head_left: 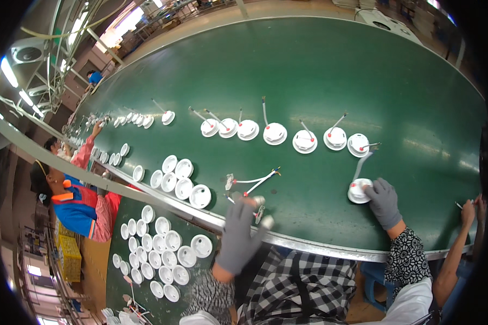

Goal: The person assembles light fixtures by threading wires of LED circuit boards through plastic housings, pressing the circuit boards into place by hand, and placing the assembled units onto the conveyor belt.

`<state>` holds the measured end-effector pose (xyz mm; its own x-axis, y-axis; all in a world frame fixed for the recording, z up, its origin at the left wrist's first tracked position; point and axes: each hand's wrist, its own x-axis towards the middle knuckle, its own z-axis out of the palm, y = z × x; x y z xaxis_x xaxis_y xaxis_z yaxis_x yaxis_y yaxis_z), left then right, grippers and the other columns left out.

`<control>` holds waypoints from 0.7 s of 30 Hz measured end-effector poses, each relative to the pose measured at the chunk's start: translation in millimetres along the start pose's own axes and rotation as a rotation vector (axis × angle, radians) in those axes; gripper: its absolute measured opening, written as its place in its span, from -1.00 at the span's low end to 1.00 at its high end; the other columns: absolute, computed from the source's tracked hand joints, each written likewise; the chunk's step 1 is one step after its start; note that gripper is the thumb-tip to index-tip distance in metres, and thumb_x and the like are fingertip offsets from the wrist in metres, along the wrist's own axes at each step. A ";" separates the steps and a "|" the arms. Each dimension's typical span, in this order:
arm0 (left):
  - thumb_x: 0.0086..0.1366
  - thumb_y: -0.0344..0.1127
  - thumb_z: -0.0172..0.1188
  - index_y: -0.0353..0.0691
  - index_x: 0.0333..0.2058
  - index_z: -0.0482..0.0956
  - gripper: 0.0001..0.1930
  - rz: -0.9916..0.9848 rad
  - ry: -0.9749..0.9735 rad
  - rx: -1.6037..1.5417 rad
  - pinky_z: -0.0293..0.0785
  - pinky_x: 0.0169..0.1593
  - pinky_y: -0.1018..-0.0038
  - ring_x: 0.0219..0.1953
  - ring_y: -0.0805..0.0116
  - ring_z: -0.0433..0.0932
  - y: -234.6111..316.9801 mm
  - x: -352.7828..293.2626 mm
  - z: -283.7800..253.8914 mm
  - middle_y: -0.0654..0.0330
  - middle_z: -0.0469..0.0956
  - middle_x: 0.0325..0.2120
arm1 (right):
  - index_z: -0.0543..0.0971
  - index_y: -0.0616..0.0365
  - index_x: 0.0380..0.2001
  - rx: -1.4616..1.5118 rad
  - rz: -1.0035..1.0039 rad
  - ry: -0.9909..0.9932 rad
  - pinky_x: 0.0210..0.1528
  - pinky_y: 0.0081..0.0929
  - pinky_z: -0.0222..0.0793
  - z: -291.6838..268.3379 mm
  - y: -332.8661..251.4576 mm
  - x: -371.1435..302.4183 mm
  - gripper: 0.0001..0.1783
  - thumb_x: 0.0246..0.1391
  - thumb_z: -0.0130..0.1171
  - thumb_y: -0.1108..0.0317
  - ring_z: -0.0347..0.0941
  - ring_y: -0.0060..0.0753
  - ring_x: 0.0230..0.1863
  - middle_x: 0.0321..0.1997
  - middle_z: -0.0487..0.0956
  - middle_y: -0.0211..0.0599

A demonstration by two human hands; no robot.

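Observation:
My right hand (pixel 384 203), in a grey glove with bare fingertips, grips the edge of a white round lamp housing (pixel 358 192). A grey cable (pixel 362 167) rises from that housing toward the row behind it. My left hand (pixel 238 236), gloved the same way, hovers over the front edge of the belt with thumb and fingers apart; its tips are slightly blurred. Between them lies a small clear-and-metal part (pixel 259 214), apparently not gripped. Just beyond are loose white cables with red connectors, one cable (pixel 263 177) ending in bare coloured wires.
Several wired housings (pixel 275 134) stand in a row across the green belt (pixel 309 70). Upturned white cups (pixel 200 196) cluster left on the belt, more cups (pixel 172 240) on the lower side table. A co-worker (pixel 81 203) reaches in at left; another person's hand (pixel 468 212) holds something thin at right.

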<state>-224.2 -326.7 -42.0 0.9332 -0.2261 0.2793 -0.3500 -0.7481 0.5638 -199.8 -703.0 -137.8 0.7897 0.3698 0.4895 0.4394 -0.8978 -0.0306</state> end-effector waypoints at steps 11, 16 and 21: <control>-0.06 -0.22 0.29 -0.05 -0.45 0.62 -0.84 0.147 -0.292 0.891 0.27 -0.09 0.35 -0.19 0.28 0.45 -113.9 94.5 -6.0 0.27 0.50 -0.36 | 0.37 0.13 0.09 -0.005 0.444 0.109 0.10 -0.22 0.28 -47.8 -23.8 4.6 -0.46 -0.03 0.17 0.48 0.39 -0.15 -0.07 -0.11 0.45 -0.12; -0.01 -0.11 0.32 -0.01 -0.49 0.63 -0.84 -0.120 -0.424 1.113 0.27 -0.19 0.37 -0.29 0.30 0.50 -77.4 106.7 -32.9 0.28 0.50 -0.46 | 0.59 0.11 -0.28 0.970 0.398 -0.162 -0.29 -0.52 0.40 -49.8 -112.7 51.1 -0.84 0.02 0.19 0.37 0.47 -0.46 -0.41 -0.37 0.58 -0.33; 0.22 -0.23 0.07 -0.07 -0.56 0.57 -0.80 0.124 -0.110 0.994 0.29 -0.35 0.35 -0.41 0.32 0.45 -11.3 56.5 -18.3 0.27 0.44 -0.53 | 0.55 0.16 -0.18 1.258 0.580 -0.119 -0.36 -0.48 0.33 -39.2 -177.2 102.0 -0.74 0.12 0.14 0.25 0.41 -0.50 -0.43 -0.43 0.49 -0.33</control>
<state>-169.1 -319.6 -18.4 0.9146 -0.3569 0.1900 -0.2658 -0.8849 -0.3825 -214.0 -515.6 -48.2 0.9933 0.0974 0.0625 0.0755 -0.1355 -0.9879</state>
